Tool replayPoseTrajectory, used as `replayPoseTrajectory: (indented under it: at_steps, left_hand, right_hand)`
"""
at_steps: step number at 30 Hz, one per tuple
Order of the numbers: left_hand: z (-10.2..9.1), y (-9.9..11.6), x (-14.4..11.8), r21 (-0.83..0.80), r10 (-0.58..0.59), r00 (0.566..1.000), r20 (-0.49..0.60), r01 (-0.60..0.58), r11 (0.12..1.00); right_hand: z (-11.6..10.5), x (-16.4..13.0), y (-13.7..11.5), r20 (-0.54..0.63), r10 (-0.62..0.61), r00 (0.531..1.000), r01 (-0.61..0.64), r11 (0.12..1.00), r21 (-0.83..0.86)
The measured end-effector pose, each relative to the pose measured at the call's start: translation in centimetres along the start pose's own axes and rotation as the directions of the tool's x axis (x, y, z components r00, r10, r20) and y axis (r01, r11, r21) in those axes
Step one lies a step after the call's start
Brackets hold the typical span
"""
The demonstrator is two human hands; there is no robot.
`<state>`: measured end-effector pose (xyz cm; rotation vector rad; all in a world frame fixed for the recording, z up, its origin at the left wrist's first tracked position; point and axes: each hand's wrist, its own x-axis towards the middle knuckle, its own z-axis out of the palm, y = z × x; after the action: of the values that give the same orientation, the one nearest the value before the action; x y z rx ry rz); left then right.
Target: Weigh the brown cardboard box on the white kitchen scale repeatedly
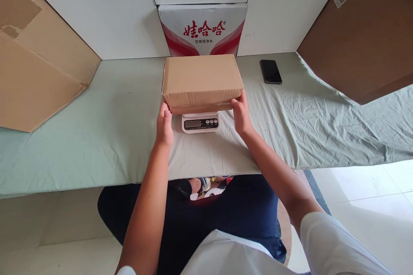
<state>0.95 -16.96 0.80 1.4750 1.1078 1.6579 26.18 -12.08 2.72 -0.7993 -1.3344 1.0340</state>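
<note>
A closed brown cardboard box (202,75) is in front of me, over a white digital kitchen scale (200,129). My left hand (165,124) grips the box's near left corner, and my right hand (241,113) grips its near right corner, thumb on the front face. Only the scale's front panel shows, with a small display and several buttons; its weighing plate is hidden under the box. Whether the box rests on the plate or is held just above it, I cannot tell. The display shows no readable number.
Pale green cloth (135,146) covers the table. A black phone (271,71) lies to the right. Behind stands a white and red printed carton (204,30) against white panels (103,21). Large cardboard pieces flank the table at left (41,60) and right (364,38).
</note>
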Motion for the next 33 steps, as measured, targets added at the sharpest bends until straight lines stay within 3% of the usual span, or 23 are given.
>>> replayPoseTrajectory:
  at_steps: [5, 9, 12, 15, 18, 22, 30, 33]
  left_hand:
    - [0.1, 0.8, 1.7, -0.048, 0.018, 0.998, 0.068, -0.015, 0.999]
    - [0.2, 0.5, 7.4, -0.06, 0.089, 0.992, 0.087, -0.084, 0.995]
    - [0.9, -1.4, 12.1, -0.074, 0.034, 0.999, 0.03, -0.032, 0.997]
    - [1.7, -4.5, 14.7, -0.082, -0.066, 0.995, -0.073, 0.06, 0.995]
    - [1.8, -7.6, 14.9, -0.071, -0.167, 0.974, -0.151, 0.158, 0.985]
    - [1.0, -10.0, 14.0, -0.082, -0.199, 0.968, -0.152, 0.188, 0.979]
    - [1.2, -10.1, 14.3, -0.086, -0.183, 0.981, -0.066, 0.177, 0.98]
    - [-0.1, -9.7, 14.7, -0.085, -0.185, 0.979, -0.082, 0.178, 0.98]
  right_hand:
    - [-0.1, 1.5, 0.1, -0.045, -0.021, 0.999, 0.022, 1.0, 0.009]
    - [0.0, 7.2, -0.2, -0.029, -0.156, 0.987, 0.155, 0.987, -0.031]
    - [0.8, 12.2, 0.3, -0.064, -0.186, 0.98, 0.183, 0.982, -0.054]
    - [1.9, 14.8, 1.7, -0.098, -0.098, 0.99, 0.097, 0.995, -0.018]
    - [2.6, 14.7, 3.7, -0.126, -0.019, 0.992, 0.019, 1.0, 0.002]
    - [2.7, 13.4, 5.6, -0.121, 0.002, 0.993, -0.001, 1.0, 0.005]
    - [2.1, 12.8, 7.1, -0.133, 0.05, 0.99, -0.046, 0.999, 0.028]
    - [1.4, 13.6, 7.6, -0.209, 0.099, 0.973, -0.088, 0.994, 0.061]
